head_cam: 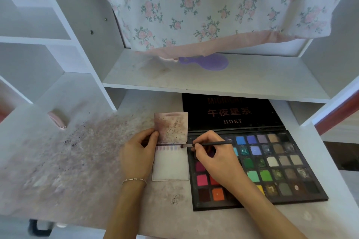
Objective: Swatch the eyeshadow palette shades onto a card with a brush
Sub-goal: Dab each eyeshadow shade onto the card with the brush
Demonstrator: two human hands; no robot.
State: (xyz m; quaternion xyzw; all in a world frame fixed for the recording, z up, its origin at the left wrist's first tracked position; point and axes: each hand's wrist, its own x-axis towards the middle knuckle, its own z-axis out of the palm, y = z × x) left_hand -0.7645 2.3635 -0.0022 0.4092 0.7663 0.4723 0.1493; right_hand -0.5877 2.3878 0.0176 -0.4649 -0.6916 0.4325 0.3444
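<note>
While the left hand (138, 153) pinches the card's (171, 165) left edge, the right hand (215, 159) grips a brush (209, 144), tip at the card's right edge. The palette (275, 167) lies open under the right hand.

head view | worn on the head | faces forward and down | close above desk (81, 161) and shelves (194, 81)
</note>
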